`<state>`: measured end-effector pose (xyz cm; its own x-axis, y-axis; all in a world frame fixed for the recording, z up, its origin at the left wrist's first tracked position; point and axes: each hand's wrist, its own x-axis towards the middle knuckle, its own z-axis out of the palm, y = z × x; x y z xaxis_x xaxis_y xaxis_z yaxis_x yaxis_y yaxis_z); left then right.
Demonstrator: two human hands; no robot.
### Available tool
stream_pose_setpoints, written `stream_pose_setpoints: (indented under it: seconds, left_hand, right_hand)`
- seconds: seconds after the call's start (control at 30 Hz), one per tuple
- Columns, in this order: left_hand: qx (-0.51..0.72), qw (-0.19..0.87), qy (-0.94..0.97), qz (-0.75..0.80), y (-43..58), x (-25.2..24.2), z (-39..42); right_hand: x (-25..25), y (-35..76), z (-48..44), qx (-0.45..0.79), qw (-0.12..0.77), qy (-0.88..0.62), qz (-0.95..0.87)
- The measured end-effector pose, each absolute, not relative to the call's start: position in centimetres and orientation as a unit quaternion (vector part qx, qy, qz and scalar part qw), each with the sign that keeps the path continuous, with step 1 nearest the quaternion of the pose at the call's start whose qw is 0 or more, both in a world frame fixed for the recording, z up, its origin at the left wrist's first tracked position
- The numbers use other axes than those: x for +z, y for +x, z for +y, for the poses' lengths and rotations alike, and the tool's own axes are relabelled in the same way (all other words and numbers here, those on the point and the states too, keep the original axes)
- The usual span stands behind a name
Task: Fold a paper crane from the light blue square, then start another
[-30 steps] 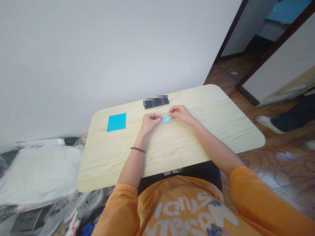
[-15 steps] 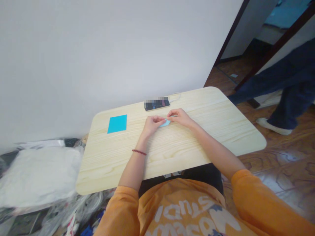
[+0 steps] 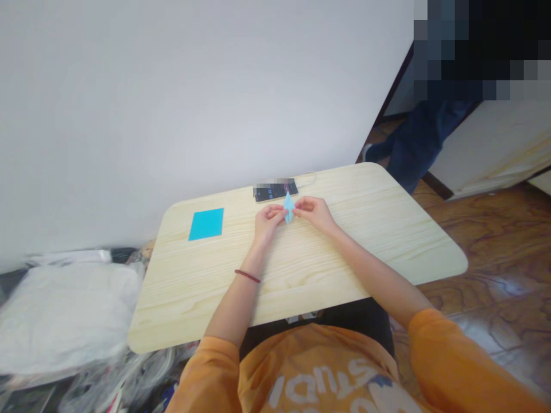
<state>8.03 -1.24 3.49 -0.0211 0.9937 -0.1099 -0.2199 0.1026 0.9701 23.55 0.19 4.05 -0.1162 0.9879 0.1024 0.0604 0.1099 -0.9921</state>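
Reaching forward over the pale wood-grain tabletop [image 3: 387, 218] with both bare forearms, slanting inward from wide-set elbows toward a meeting point near the far middle. Pinching the left side of a small light-blue folded paper [image 3: 288, 209] between the thumb and fingers of the left hand [image 3: 267, 222], with the fingers curled in toward the middle. Gripping the right side of the same paper between the thumb and fingertips of the right hand [image 3: 315, 212], with the wrist bent slightly inward. Holding the two hands nearly level, close together, with the kite-shaped paper between them and its sharp tip pointing away from the body. Hard to tell from this angle: touching the tabletop or raised just above it. Wearing a dark red bracelet [image 3: 247, 276] above the left wrist and an orange T-shirt [image 3: 318, 355]. Facing, just beyond the hands, a smartphone [image 3: 276, 191] with a white cable [image 3: 315, 179] by its right end. Having a flat square of bright-blue paper [image 3: 206, 224] well to the left on the tabletop.
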Motion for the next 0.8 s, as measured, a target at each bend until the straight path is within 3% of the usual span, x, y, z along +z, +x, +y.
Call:
stream_pose_setpoints:
  seconds: [0.47, 0.8]
  left_hand:
    - [0.496, 0.508, 0.499, 0.496, 8.29, 2.92, -1.27]
    - [0.51, 0.53, 0.475, 0.483, 8.76, 2.54, -1.42]
  right_hand:
    - [4.22, 24.07, -0.01, 0.323, 0.456, -0.471, -0.683]
    - [4.35, 23.75, -0.16, 0.294, 0.438, -0.54, -0.655]
